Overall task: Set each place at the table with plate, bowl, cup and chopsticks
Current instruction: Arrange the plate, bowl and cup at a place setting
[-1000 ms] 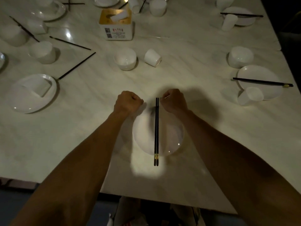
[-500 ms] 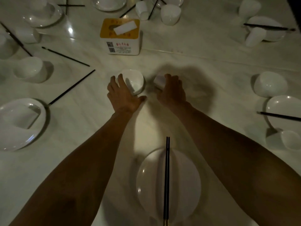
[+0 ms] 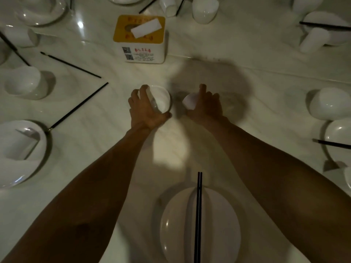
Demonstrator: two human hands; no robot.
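Observation:
A white plate (image 3: pixel 218 224) lies on the marble table (image 3: pixel 95 149) near me, and a pair of black chopsticks (image 3: pixel 198 215) rests across its middle. Farther out, my left hand (image 3: pixel 144 111) grips a white bowl (image 3: pixel 162 100) by its left rim, thumb under its near side. Beside it my right hand (image 3: pixel 206 107) closes over a small white cup (image 3: pixel 190 102) lying on its side; most of the cup is hidden under the fingers.
A yellow-topped tissue box (image 3: pixel 140 39) stands just beyond the hands. Other plates, bowls, cups and loose black chopsticks (image 3: pixel 77 107) are scattered left, right and far: a plate with a cup (image 3: pixel 17 150) at left, an upturned bowl (image 3: pixel 330 106) at right.
Both hands left the chopsticks on the near plate and reached forward; the left one now grips the bowl and the right one has closed on the cup.

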